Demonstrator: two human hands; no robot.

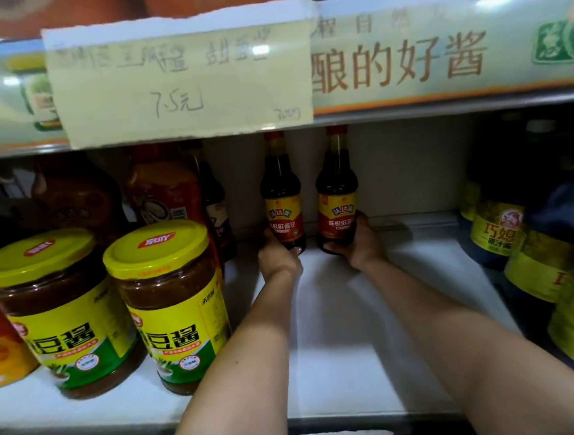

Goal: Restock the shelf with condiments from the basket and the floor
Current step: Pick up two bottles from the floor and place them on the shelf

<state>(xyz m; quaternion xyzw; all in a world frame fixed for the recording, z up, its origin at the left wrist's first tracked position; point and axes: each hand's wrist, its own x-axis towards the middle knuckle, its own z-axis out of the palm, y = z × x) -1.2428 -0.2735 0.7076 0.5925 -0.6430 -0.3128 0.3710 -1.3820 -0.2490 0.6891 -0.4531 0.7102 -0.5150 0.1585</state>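
**Finding.** Both hands are occupied. The left hand (276, 254) is wrapped round the base of the left bottle (282, 197) of dark soy sauce. The right hand (360, 246) grips the base of the right bottle (337, 192) in the same way. Both bottles are upright at the centre of the frame, deep on the white shelf (338, 316) and close to the back wall (408, 166). They are near each other with a narrow gap between, and their labels face outward. The fingers cover the bases, so it cannot be told whether they are fully seated.

**Assessment.** The step in hand appears to be setting this pair at the rear of the open bay.
- Each base should be flat on the shelf before the grip loosens.
- The fingers should come away low and sideways so that neither bottle tips.
- The red caps sit just under the shelf above, so neither bottle should be lifted.
- The pair should stand square to the back wall, labels front.
- The arms should withdraw straight, minding the bean paste jars (172, 305) at lower left and the jugs (496, 231) at right.

The basket and floor stock are out of view.
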